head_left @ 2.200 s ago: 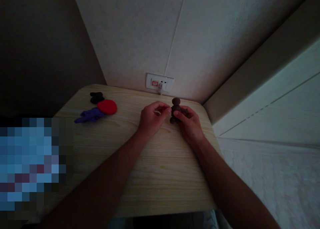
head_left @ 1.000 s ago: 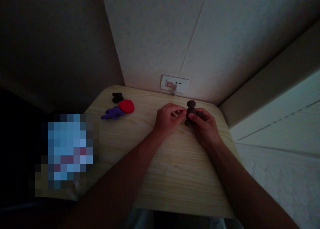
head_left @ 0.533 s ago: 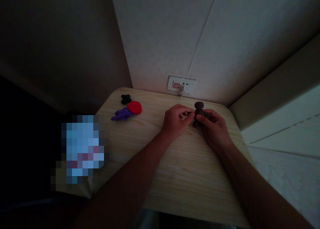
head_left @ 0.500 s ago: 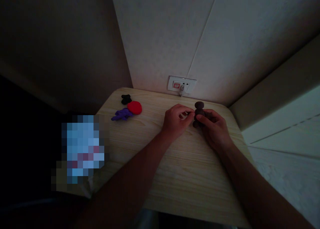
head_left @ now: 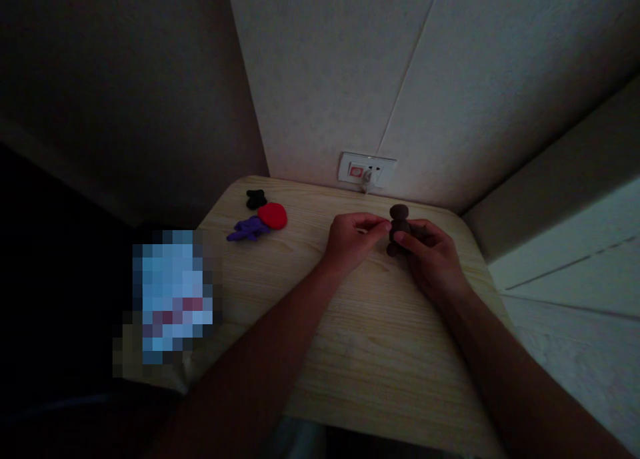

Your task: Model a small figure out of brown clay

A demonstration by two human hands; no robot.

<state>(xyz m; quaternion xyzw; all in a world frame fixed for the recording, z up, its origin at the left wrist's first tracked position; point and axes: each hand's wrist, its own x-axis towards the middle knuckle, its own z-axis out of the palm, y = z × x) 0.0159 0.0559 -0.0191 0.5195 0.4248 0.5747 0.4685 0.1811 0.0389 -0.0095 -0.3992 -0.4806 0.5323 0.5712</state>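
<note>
A small brown clay figure (head_left: 399, 213), with a round head on a thicker body and a rounded lump at its lower end, stands roughly upright between my hands. My right hand (head_left: 434, 252) is closed around its body from the right, thumb across the front. From the left, my left hand (head_left: 354, 240) pinches thumb and forefinger together at the figure's side, touching it. Whether a small piece of clay sits between those fingertips is hidden. Both hands are over the far right part of the wooden table (head_left: 350, 352).
At the table's far left lie a red clay disc (head_left: 273, 216), a purple clay piece (head_left: 249, 229) and a black clay piece (head_left: 256, 199). A wall socket (head_left: 367, 170) with a plug is behind the table. A blurred-out bluish item (head_left: 173, 292) is at the left edge.
The left hand's fingers have drawn closer together, narrowing the gap inside the pinch. The right hand keeps its hold on the figure. The whole view has shifted slightly.
</note>
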